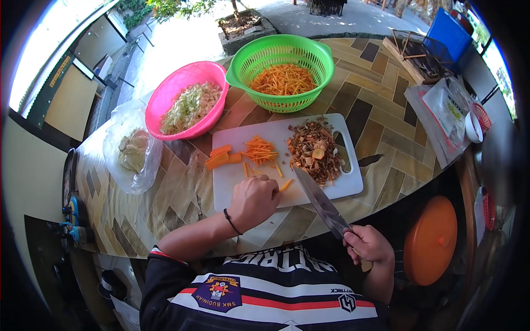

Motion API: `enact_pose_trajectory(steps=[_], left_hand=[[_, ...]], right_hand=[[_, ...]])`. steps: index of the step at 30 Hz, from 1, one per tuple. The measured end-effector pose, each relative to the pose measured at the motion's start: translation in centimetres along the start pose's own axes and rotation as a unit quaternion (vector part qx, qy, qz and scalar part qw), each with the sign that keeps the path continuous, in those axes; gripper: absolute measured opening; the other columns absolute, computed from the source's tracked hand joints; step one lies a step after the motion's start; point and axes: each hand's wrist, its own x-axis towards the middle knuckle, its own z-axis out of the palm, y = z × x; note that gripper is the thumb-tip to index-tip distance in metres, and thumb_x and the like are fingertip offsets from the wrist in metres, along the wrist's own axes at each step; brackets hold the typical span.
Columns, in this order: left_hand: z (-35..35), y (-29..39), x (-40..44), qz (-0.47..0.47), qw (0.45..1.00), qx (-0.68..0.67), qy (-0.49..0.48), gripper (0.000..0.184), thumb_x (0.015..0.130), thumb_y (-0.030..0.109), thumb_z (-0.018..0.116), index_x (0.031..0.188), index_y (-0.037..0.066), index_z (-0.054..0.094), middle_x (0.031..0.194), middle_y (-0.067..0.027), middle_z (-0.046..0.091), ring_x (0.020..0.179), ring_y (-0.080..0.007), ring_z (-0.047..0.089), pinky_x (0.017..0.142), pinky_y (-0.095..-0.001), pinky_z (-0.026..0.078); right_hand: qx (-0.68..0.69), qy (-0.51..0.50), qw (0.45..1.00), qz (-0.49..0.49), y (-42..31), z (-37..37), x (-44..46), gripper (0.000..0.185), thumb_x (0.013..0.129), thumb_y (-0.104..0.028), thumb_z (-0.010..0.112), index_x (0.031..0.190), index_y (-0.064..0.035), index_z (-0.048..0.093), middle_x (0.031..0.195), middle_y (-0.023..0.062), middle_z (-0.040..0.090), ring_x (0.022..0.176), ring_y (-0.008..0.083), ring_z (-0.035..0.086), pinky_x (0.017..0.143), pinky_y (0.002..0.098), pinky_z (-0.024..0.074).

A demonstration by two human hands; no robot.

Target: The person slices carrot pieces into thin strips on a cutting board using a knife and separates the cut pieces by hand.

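My right hand (369, 244) grips the handle of a large knife (323, 203), its blade slanting up and left over the white cutting board (345, 190). My left hand (255, 203) rests closed on the board's front edge; whether its curled fingers hold anything is hidden. Just right of it lies a small carrot strip (286, 185). Behind my left hand sit a heap of carrot sticks (259, 150) and some larger carrot pieces (222, 158). A brown chopped pile (317, 146) with a round carrot slice on it covers the board's right part.
A green basket (243, 58) holds shredded carrot; a pink basket (160, 99) holds pale chopped vegetables. At left lies a clear plastic bag (134, 151) with pale contents. Plastic packaging (444, 113) lies at right. An orange round lid (432, 240) is below the table's right edge.
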Motion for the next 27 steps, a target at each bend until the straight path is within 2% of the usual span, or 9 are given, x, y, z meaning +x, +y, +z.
enact_pose_trajectory(steps=[6,8,12,14,15,18,21,24,27], left_hand=[[1.0,0.5,0.3,-0.022,0.996,0.090,0.005,0.017,0.079,0.022,0.064,0.077,0.005,0.067,0.079,-0.0128,0.066,0.075,-0.0323,0.065,0.070,-0.0420,0.052],[0.6,0.3,0.4,-0.004,0.996,0.092,-0.010,0.016,0.078,0.021,0.065,0.078,0.005,0.066,0.080,-0.0133,0.066,0.074,-0.0320,0.065,0.069,-0.0420,0.052],[-3.5,-2.0,2.7,0.061,0.997,-0.014,-0.039,0.016,0.077,0.019,0.067,0.081,0.004,0.065,0.080,-0.0141,0.066,0.073,-0.0309,0.065,0.068,-0.0407,0.052],[-4.5,-3.5,4.0,0.006,0.999,-0.028,-0.018,0.016,0.078,0.018,0.069,0.081,0.003,0.066,0.079,-0.0126,0.066,0.073,-0.0294,0.065,0.067,-0.0392,0.052],[-4.4,-4.2,4.1,0.029,0.999,0.033,0.013,0.018,0.080,0.020,0.069,0.086,0.004,0.069,0.078,-0.0113,0.066,0.071,-0.0279,0.065,0.066,-0.0381,0.052],[-4.4,-4.7,2.0,0.017,0.999,0.008,0.043,0.016,0.080,0.018,0.071,0.090,0.006,0.072,0.081,-0.0109,0.067,0.069,-0.0251,0.065,0.064,-0.0371,0.052],[-5.1,-6.2,-1.7,0.020,1.000,0.012,0.017,0.014,0.079,0.014,0.072,0.091,0.007,0.073,0.085,-0.0103,0.068,0.067,-0.0228,0.065,0.063,-0.0351,0.052],[-4.6,-6.7,-5.1,-0.004,0.999,0.008,0.042,0.013,0.077,0.010,0.074,0.089,0.007,0.074,0.088,-0.0085,0.068,0.066,-0.0211,0.064,0.063,-0.0332,0.052],[-3.5,-6.7,-6.1,0.016,0.997,0.006,0.080,0.010,0.079,0.014,0.071,0.086,0.007,0.071,0.088,-0.0069,0.065,0.075,-0.0250,0.065,0.065,-0.0365,0.053]], right_hand=[[0.129,-0.010,0.987,-0.097,0.9,0.5,2.0,0.034,0.103,-0.031,0.047,0.090,0.0000,0.053,0.059,0.0047,0.053,0.048,0.0105,0.052,0.046,0.0262,0.0461],[0.149,-0.018,0.982,-0.116,1.0,0.7,2.8,0.034,0.103,-0.033,0.047,0.092,-0.0009,0.052,0.060,0.0049,0.053,0.049,0.0109,0.052,0.047,0.0263,0.0465],[0.168,-0.020,0.980,-0.107,1.1,0.7,3.4,0.037,0.103,-0.035,0.046,0.091,-0.0006,0.052,0.060,0.0054,0.053,0.049,0.0120,0.053,0.046,0.0265,0.0463],[0.177,-0.027,0.978,-0.105,1.1,0.5,3.5,0.037,0.103,-0.035,0.046,0.091,-0.0004,0.052,0.060,0.0056,0.053,0.049,0.0124,0.054,0.046,0.0265,0.0463],[0.169,-0.029,0.980,-0.105,1.0,0.5,3.5,0.037,0.103,-0.035,0.046,0.091,-0.0004,0.052,0.060,0.0056,0.053,0.048,0.0124,0.054,0.046,0.0266,0.0464],[0.164,-0.029,0.979,-0.114,0.8,0.6,3.6,0.037,0.103,-0.035,0.047,0.091,-0.0002,0.051,0.060,0.0055,0.052,0.048,0.0125,0.053,0.045,0.0268,0.0470],[0.196,-0.018,0.973,-0.122,1.2,0.9,3.6,0.037,0.103,-0.035,0.047,0.091,-0.0004,0.051,0.060,0.0057,0.052,0.048,0.0127,0.054,0.045,0.0272,0.0478],[0.221,-0.009,0.967,-0.125,1.4,1.1,3.6,0.036,0.103,-0.035,0.048,0.091,-0.0010,0.051,0.061,0.0059,0.052,0.048,0.0130,0.054,0.044,0.0279,0.0487],[0.228,-0.009,0.967,-0.117,1.2,1.1,3.7,0.035,0.103,-0.035,0.048,0.091,-0.0017,0.051,0.061,0.0060,0.052,0.048,0.0133,0.054,0.044,0.0284,0.0492]])
